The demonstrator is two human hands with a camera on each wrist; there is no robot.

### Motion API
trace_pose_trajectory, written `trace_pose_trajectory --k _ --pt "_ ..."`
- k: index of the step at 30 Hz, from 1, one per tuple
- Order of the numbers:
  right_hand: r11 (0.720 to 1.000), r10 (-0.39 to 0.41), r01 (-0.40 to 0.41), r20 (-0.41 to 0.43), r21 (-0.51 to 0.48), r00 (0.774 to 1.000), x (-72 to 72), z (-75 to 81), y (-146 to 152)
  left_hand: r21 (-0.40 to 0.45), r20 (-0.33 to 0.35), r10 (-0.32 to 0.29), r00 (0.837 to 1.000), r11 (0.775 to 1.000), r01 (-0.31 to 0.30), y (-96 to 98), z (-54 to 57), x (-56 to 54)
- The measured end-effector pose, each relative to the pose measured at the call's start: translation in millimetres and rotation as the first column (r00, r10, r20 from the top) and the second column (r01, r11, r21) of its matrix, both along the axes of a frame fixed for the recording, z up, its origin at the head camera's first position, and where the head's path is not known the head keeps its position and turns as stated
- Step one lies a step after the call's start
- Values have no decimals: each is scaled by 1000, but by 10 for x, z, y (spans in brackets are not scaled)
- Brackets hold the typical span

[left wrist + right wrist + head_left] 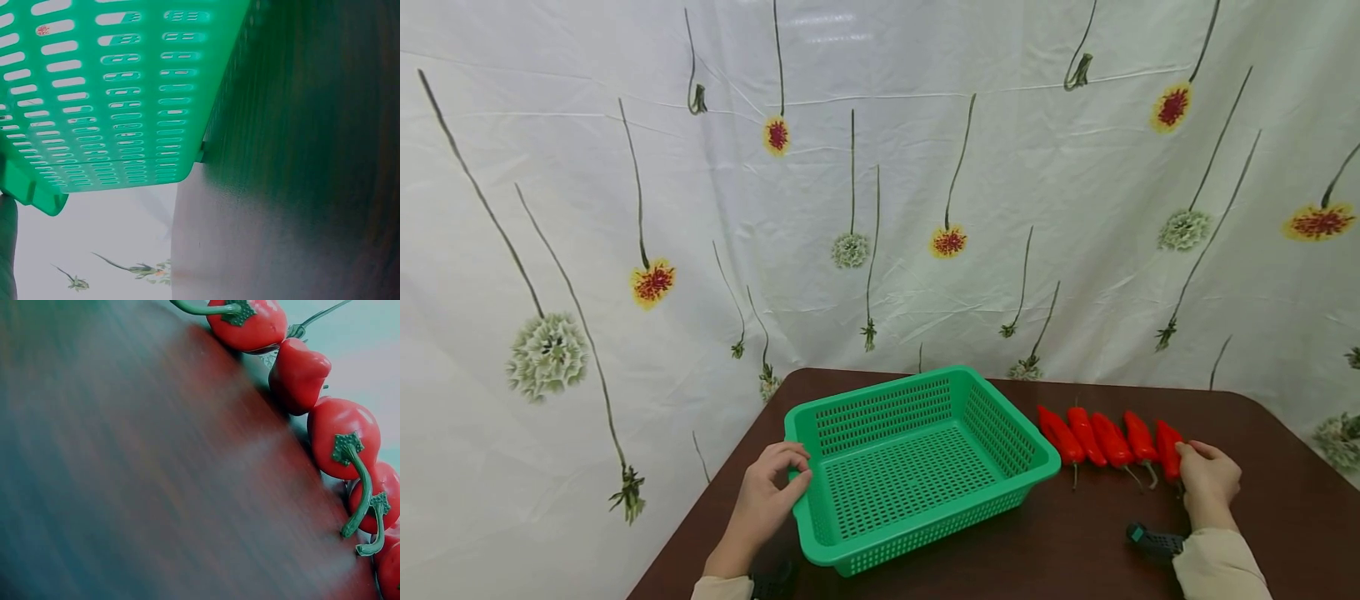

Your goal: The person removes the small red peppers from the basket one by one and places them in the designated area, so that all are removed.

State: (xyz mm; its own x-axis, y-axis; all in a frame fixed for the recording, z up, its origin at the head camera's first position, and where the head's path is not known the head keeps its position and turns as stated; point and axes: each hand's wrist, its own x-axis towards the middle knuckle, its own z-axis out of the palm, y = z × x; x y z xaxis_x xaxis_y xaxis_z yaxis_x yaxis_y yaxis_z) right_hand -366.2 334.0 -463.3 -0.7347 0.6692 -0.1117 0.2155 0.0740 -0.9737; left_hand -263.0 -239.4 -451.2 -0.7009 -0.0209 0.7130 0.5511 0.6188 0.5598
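A green plastic basket [917, 475] with slotted walls and a wide rim sits on the table, nothing inside it. My left hand [769, 492] grips its left rim, fingers and thumb curled at the edge; in the left wrist view the slotted side wall [125, 112] fills the upper left. To the right of the basket lie several red peppers in a row, most with stems toward me. My right hand [1210, 479] pinches the rightmost red pepper [1168, 450] at its right side. The right wrist view shows the row of peppers [344, 434] but not the hand's fingers.
The dark brown table [1075, 558] has rounded far corners. Behind it hangs a white flowered cloth [895, 292]. Each wrist wears a dark strap device; the right one [1153, 542] lies low over the table. The leftmost pepper [1060, 435] is close to the basket's right corner.
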Motion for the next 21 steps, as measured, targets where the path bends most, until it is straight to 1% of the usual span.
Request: trace_pose_trajectory --k 5,14,16,21 --pt "1000 -26 26 -7 -11 1000 8 25 -13 3 3 0 1000 1000 0 4 7 2" --pt "998 -58 58 -31 3 998 37 106 -17 1 5 4 1000 1000 -4 8 10 -14" --pt "998 -60 61 -42 27 997 40 122 -31 2 9 4 1000 1000 -4 7 7 -15" --pt "994 -12 19 -58 109 998 48 180 -133 8 8 12 1000 1000 -12 4 -6 4"
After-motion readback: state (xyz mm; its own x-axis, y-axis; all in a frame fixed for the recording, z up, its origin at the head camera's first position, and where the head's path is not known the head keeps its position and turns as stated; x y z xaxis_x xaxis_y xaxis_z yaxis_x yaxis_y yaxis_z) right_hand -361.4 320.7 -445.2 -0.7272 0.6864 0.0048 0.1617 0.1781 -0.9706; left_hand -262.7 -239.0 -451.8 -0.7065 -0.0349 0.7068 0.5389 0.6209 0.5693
